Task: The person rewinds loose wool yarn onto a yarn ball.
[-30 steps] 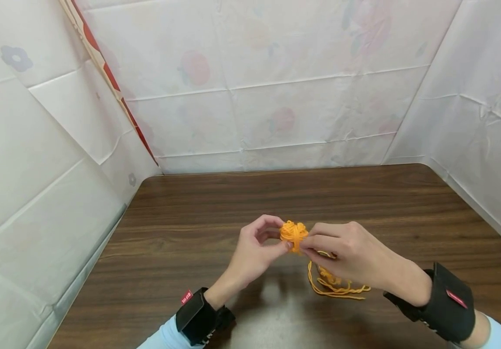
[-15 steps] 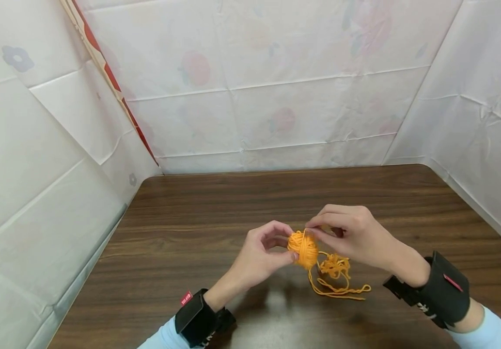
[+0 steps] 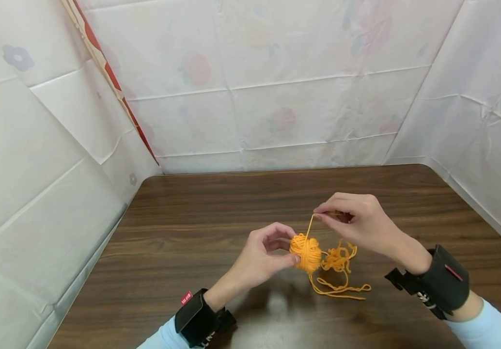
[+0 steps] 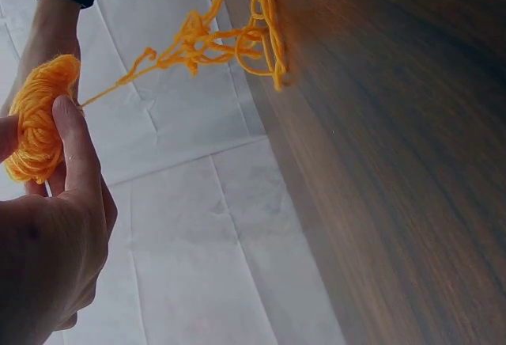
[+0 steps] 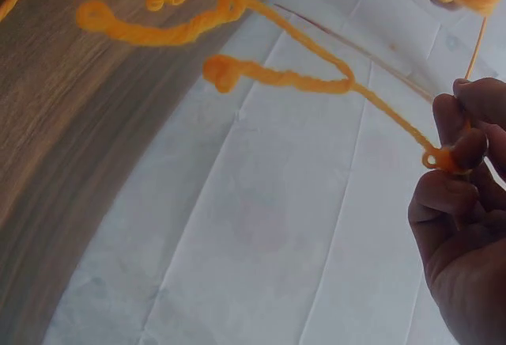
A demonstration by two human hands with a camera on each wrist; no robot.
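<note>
Small orange wool yarn ball [image 3: 305, 252]: pinched in left hand [image 3: 257, 257], above dark wooden table [image 3: 198, 208]. Strand [image 3: 309, 225]: pinched by right hand [image 3: 361, 225], lifted higher than half a second ago, now taut. Loose tangle [image 3: 339, 271] apparently partly resting on table. Winding likely ongoing.

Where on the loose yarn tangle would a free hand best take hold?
Probably the hanging clump of the loose yarn tangle, pinched from the right: it hangs off the table beside the yarn ball, whereas the loops lower down lie flat on the wood.
</note>
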